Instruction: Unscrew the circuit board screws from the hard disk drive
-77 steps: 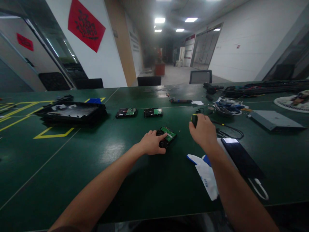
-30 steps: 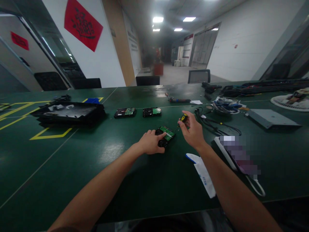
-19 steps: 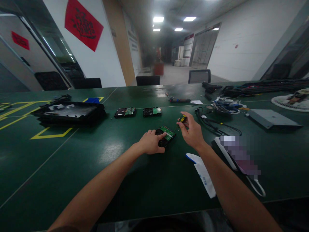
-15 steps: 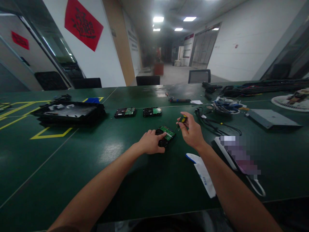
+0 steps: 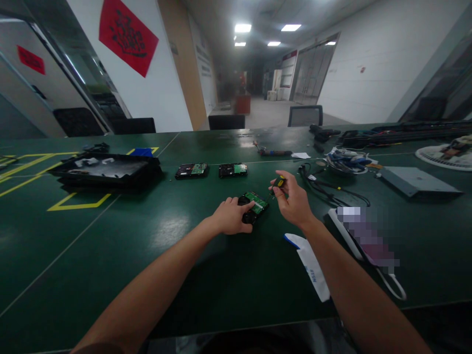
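Note:
A hard drive (image 5: 257, 202) with a green circuit board lies at an angle on the green table (image 5: 221, 275). My left hand (image 5: 234, 216) grips its near left side, the index finger across the board and the thumb at the near edge. Pinched in the fingers of my right hand (image 5: 292, 199) is a black and yellow screwdriver (image 5: 280, 183). Its thin shaft slants down to the drive's right side; exactly where the tip meets it is too small to make out. Two more drives, a left one (image 5: 191, 170) and a right one (image 5: 232, 170), lie farther back.
A black plastic casing (image 5: 106, 169) stands at the left. To the right are black cables (image 5: 324, 189), a bowl of wires (image 5: 346, 161) and a grey metal box (image 5: 418, 181). A white strip (image 5: 311, 270) and a blurred phone-like object (image 5: 365, 236) lie near my right forearm.
Both hands, the drive and the screwdriver keep almost the same place. The whole view has shifted very slightly.

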`<state>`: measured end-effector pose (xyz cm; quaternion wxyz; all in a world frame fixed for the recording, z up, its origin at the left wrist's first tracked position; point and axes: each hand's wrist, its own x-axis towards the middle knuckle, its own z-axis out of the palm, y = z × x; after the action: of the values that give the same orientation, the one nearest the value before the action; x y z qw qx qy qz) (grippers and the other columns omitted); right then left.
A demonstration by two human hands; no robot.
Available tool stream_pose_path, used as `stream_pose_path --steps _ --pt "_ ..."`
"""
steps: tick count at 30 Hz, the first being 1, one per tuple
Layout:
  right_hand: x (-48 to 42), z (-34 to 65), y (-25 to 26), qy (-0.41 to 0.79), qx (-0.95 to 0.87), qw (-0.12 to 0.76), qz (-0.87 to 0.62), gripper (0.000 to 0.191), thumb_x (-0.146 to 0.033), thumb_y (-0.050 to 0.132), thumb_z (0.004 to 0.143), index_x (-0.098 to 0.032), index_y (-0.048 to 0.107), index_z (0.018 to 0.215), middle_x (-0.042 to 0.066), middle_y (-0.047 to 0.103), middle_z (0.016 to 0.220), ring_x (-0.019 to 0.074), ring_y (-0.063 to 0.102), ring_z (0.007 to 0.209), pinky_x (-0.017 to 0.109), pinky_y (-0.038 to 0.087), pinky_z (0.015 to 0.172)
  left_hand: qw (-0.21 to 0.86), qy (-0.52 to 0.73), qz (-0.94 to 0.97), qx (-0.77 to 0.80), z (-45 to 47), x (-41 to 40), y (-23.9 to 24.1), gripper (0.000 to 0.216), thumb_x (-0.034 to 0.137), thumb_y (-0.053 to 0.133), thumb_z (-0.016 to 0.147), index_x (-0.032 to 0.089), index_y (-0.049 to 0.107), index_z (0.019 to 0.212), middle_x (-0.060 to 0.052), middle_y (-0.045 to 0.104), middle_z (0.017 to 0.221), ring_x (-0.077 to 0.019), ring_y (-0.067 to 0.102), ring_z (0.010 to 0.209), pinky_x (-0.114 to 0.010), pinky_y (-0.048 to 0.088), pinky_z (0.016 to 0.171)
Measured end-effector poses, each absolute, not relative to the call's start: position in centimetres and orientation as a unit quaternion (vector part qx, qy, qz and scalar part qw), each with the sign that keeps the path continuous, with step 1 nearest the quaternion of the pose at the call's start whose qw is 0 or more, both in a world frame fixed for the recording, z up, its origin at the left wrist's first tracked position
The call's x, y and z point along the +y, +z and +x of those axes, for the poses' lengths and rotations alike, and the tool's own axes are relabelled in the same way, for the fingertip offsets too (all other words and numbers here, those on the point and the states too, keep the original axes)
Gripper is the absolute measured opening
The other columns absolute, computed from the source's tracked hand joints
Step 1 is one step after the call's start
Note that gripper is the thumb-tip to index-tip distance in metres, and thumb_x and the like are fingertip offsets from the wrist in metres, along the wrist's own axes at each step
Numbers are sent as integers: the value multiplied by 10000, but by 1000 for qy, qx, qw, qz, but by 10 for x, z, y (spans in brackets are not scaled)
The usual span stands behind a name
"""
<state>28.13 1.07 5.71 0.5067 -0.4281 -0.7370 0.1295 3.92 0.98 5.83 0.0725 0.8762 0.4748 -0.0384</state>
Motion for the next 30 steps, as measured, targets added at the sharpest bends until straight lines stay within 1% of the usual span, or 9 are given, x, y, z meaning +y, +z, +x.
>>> stream_pose_path --steps 6,12,21,30 --pt "10 281 58 125 -733 514 -428 491 -324 557 1002 -270 429 1473 128 700 1265 282 734 1087 520 588 1005 69 -41 875 477 40 8 61 925 734 610 790 372 340 1598 -169 510 1422 -439 505 1238 -524 444 991" --pt "10 280 58 132 -734 510 -428 480 -329 560 1002 -291 437 1465 118 703 1255 281 737 1082 527 589 1007 73 -44 873 481 41 7 62 933 733 619 786 376 336 1599 -162 509 1422 -431 502 1244 -516 444 1000" --pt "10 280 58 124 -731 514 -431 493 -334 571 995 -285 440 1468 114 704 1255 271 745 1053 511 591 1004 75 -46 872 481 41 7 63 936 734 627 780 373 342 1596 -157 507 1423 -428 508 1241 -511 439 1008" --pt "9 280 61 110 -737 509 -431 492 -315 566 993 -292 453 1471 107 713 1229 278 732 1075 519 604 980 86 -48 870 483 41 7 65 940 728 632 784 376 329 1601 -160 501 1443 -432 500 1246 -516 436 1008"
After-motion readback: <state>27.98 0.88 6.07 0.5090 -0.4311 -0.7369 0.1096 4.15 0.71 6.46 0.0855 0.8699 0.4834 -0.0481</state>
